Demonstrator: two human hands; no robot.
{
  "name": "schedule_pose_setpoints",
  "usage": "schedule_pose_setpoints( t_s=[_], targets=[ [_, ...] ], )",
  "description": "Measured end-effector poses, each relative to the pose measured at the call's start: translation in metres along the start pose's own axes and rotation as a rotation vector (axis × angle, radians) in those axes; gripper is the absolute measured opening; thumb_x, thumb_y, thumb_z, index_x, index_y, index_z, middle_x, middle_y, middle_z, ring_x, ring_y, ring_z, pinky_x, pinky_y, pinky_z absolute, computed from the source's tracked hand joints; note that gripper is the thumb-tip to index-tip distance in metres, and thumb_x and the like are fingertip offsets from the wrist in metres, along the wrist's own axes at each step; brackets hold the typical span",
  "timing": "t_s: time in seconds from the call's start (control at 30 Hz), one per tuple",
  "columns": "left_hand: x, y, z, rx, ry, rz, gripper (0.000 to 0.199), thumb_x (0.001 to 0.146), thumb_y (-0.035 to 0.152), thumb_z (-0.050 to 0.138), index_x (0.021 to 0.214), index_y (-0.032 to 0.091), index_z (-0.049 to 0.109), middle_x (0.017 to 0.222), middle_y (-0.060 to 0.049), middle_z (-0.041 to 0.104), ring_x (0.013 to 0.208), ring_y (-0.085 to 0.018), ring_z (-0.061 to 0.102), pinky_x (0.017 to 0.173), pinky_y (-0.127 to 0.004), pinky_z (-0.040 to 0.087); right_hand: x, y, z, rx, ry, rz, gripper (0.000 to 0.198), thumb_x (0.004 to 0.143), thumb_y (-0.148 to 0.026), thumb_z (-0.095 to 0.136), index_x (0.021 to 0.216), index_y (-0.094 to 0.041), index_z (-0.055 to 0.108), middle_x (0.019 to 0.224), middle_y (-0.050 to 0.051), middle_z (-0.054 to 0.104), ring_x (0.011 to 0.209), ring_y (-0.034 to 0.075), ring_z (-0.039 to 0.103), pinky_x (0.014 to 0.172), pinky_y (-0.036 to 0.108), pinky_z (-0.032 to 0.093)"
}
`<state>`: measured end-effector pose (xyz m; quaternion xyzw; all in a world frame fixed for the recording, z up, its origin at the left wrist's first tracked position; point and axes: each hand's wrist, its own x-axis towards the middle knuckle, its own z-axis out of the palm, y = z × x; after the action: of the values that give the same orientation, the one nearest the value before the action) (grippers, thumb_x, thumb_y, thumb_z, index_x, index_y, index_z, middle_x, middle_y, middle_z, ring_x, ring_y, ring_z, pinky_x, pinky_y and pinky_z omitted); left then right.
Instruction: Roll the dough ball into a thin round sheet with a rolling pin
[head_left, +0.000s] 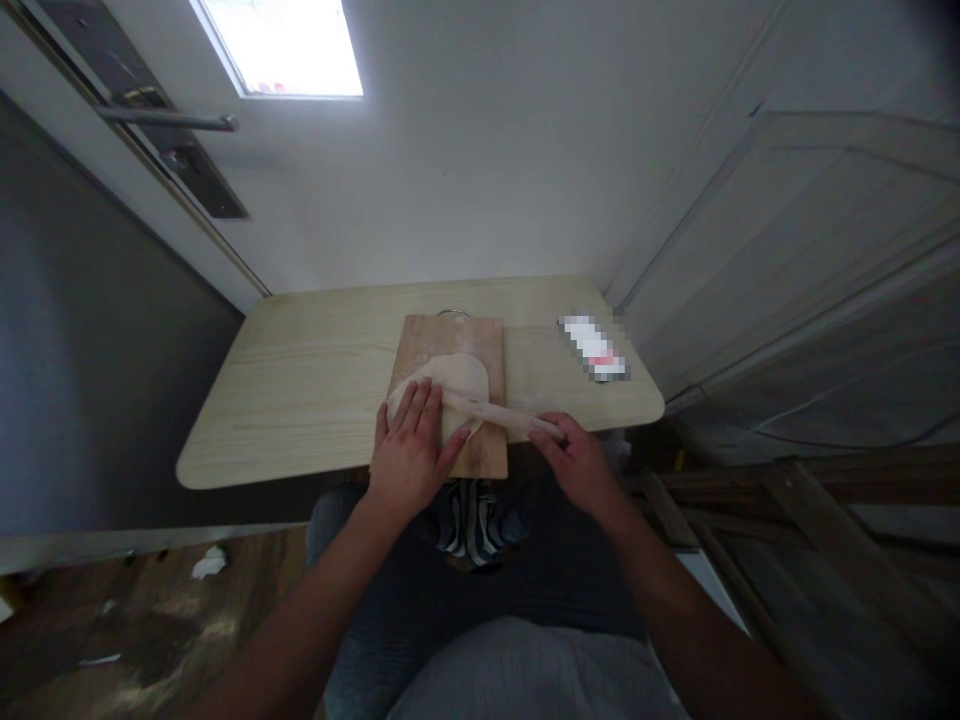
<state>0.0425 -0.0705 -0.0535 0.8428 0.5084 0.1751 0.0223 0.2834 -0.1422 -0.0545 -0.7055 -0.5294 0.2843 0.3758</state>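
Note:
A flattened sheet of pale dough (459, 371) lies on a wooden cutting board (487, 462) whose near end sticks out past the table edge. Across the dough, slanting down to the right, runs a thin wooden rolling pin (504, 415). The fingers of my right hand (581, 460) are wrapped around the pin's right end, beyond the board. My left hand (409, 450) rests on the left part of the dough, fingers stretched out flat and thumb spread. It sits at the pin's left end; whether the pin continues beneath it is hidden.
The board lies on a light wood-grain table (315, 380) against a white door (480, 180) with a lever handle (172, 118). A phone-like object, blurred out (594, 347), lies at the table's right. Wooden framing (825, 540) stands at the lower right.

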Motion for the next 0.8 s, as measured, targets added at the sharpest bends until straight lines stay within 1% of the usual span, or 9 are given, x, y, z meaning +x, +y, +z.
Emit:
schedule_pose_setpoints(
  t_s=[0.17,0.27,0.33,0.4,0.5,0.6,0.67,0.8],
  targets=[
    [-0.008,-0.002,-0.004,0.014,0.004,0.006,0.066,0.100,0.054,0.041,0.157,0.022,0.030,0.162,-0.011,0.034,0.151,-0.029,0.029,0.121,-0.060,0.021,-0.007,0.001,0.002,0.014,0.023,-0.012,0.044,0.091,-0.056,0.056,0.112,-0.019,0.066,0.099,0.007,0.072,0.086,0.021,0.065,0.080,0.032,0.049],
    [-0.003,-0.003,-0.002,0.024,0.006,0.017,0.066,0.100,0.054,0.040,0.157,0.022,0.031,0.161,-0.011,0.036,0.151,-0.029,0.028,0.122,-0.059,0.019,-0.002,0.003,0.001,0.011,0.034,-0.013,0.044,0.090,-0.058,0.056,0.111,-0.020,0.066,0.099,0.007,0.073,0.085,0.021,0.066,0.079,0.032,0.050],
    [0.006,-0.002,0.000,0.028,0.011,0.021,0.067,0.100,0.055,0.040,0.157,0.022,0.030,0.161,-0.012,0.037,0.151,-0.028,0.028,0.123,-0.058,0.018,0.004,0.005,-0.001,-0.002,0.051,0.013,0.046,0.090,-0.061,0.055,0.109,-0.021,0.067,0.096,0.007,0.073,0.083,0.021,0.066,0.075,0.031,0.050],
    [0.016,-0.001,0.003,0.032,0.018,0.028,0.068,0.100,0.056,0.039,0.157,0.021,0.030,0.161,-0.012,0.036,0.152,-0.028,0.028,0.123,-0.057,0.017,0.011,0.006,-0.002,-0.009,0.064,0.057,0.048,0.090,-0.063,0.054,0.109,-0.021,0.066,0.090,0.006,0.072,0.076,0.020,0.066,0.069,0.030,0.049],
    [0.029,0.001,0.005,0.033,0.017,0.046,0.070,0.099,0.058,0.038,0.155,0.018,0.032,0.161,-0.014,0.035,0.152,-0.028,0.026,0.122,-0.057,0.019,0.020,0.007,-0.004,-0.005,0.037,0.119,0.049,0.091,-0.065,0.050,0.107,-0.022,0.065,0.074,0.002,0.067,0.057,0.017,0.061,0.056,0.028,0.046],
    [0.030,0.002,0.005,0.022,0.019,0.051,0.072,0.098,0.060,0.038,0.155,0.016,0.033,0.161,-0.015,0.035,0.152,-0.029,0.027,0.122,-0.057,0.021,0.022,0.007,-0.005,0.000,0.002,0.123,0.049,0.091,-0.065,0.049,0.106,-0.021,0.066,0.062,-0.002,0.061,0.046,0.015,0.056,0.049,0.027,0.043],
    [0.023,0.001,0.004,0.016,0.028,0.045,0.072,0.098,0.060,0.039,0.156,0.017,0.031,0.161,-0.015,0.035,0.152,-0.029,0.027,0.122,-0.057,0.022,0.017,0.008,-0.004,-0.001,0.008,0.094,0.049,0.090,-0.064,0.051,0.108,-0.021,0.066,0.065,-0.001,0.062,0.047,0.016,0.058,0.051,0.028,0.045],
    [0.001,0.000,0.002,0.012,0.025,0.021,0.071,0.098,0.058,0.041,0.157,0.020,0.028,0.162,-0.012,0.033,0.152,-0.030,0.027,0.121,-0.058,0.023,-0.002,0.010,0.000,0.011,0.034,0.055,0.050,0.089,-0.062,0.056,0.115,-0.020,0.065,0.083,0.004,0.071,0.060,0.018,0.064,0.060,0.029,0.049]
  ],
)
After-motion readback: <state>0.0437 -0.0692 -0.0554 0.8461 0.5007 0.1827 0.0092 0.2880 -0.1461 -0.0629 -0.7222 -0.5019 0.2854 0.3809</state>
